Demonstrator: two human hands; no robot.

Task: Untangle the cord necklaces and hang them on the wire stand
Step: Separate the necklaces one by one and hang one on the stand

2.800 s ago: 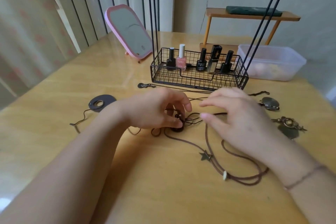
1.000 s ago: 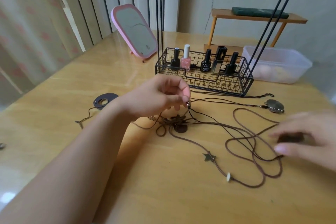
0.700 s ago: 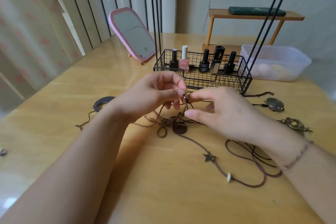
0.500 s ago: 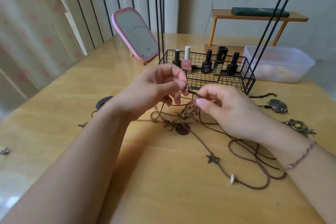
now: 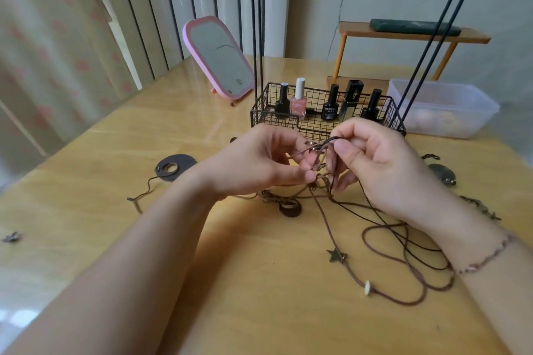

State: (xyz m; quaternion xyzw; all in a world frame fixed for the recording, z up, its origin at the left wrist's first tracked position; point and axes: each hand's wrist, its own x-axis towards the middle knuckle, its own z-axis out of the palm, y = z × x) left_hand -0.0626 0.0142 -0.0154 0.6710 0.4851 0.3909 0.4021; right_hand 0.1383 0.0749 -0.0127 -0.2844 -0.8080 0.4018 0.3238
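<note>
1. The left hand (image 5: 259,161) and the right hand (image 5: 383,164) meet above the middle of the wooden table (image 5: 86,181), raised off its surface, with the tangled cord necklaces (image 5: 326,190) between them.
2. Left hand: thumb and curled fingers are pressed together at their tips, pinching brown cord at about 3 o'clock of the palm.
3. Right hand: thumb and forefinger pinch a dark loop of cord at about 10 o'clock of the hand; the other fingers curl loosely underneath (whether they also grip cord cannot be told).
4. From the pinch the cords fall to the table and spread toward 5 o'clock, lying in slack loops under the right wrist. One brown strand carries a star charm (image 5: 336,255) and, further toward 5 o'clock, a small pale bead (image 5: 367,287).
5. A dark ring pendant (image 5: 290,208) lies flat on the table just below the hands, at 6 o'clock of the left fingertips.
6. The wire stand (image 5: 317,121) sits at 12 o'clock of the hands; its basket base holds nail polish bottles (image 5: 298,102), and thin black rods rise from it out of the top of the view.
7. At 9 o'clock of the left wrist a dark disc pendant (image 5: 174,170) rests on the table with its own cord trailing toward 7 o'clock.
8. A pink mirror (image 5: 219,59) leans at 11 o'clock of the stand; a clear plastic tub (image 5: 441,106) stands at its 3 o'clock.
</note>
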